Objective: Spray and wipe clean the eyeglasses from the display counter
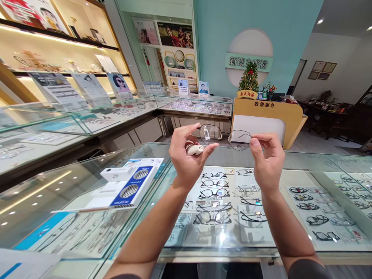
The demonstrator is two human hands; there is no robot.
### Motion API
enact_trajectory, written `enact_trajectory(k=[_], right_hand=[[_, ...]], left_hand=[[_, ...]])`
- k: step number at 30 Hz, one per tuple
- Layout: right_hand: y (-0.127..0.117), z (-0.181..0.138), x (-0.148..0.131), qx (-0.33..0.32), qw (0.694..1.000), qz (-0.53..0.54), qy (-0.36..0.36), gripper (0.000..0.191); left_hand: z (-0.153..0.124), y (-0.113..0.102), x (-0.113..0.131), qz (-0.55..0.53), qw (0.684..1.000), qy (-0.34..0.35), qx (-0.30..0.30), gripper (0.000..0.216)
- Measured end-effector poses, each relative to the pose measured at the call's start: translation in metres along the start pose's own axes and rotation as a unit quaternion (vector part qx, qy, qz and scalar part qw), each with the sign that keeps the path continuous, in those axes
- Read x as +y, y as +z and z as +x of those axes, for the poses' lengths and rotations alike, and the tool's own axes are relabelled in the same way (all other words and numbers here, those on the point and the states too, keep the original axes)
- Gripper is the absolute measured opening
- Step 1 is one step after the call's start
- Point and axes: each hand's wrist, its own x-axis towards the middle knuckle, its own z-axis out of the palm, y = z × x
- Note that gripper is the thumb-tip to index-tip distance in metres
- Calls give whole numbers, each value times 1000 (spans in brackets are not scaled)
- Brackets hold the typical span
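A pair of thin-rimmed eyeglasses is held up in front of me, above the glass counter. My left hand pinches it at the left end. A small rolled white thing, perhaps a cloth, is tucked in that palm. At the other end, the fingertips of my right hand grip the frame's right side. A small white tag shows at the left lens. Below, rows of dark-framed glasses lie inside the glass display case.
On the counter to the left lie white boxes and a blue-and-white box with checkered discs. More glass cases run along the left and back. A yellow cashier desk with a potted plant stands beyond.
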Motion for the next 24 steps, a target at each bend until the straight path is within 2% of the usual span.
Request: enact_trajectory(k=[8, 13, 24], right_hand=[[1, 0, 0, 4, 1000, -18, -17, 9], [1, -2, -3, 16, 997, -55, -57, 9], [1, -2, -9, 20, 987, -119, -104, 15]], left_hand=[[-2, 3, -4, -6, 1000, -7, -8, 56], [-4, 4, -6, 4, 999, -22, -24, 57], [-5, 11, -16, -88, 982, -154, -68, 58]])
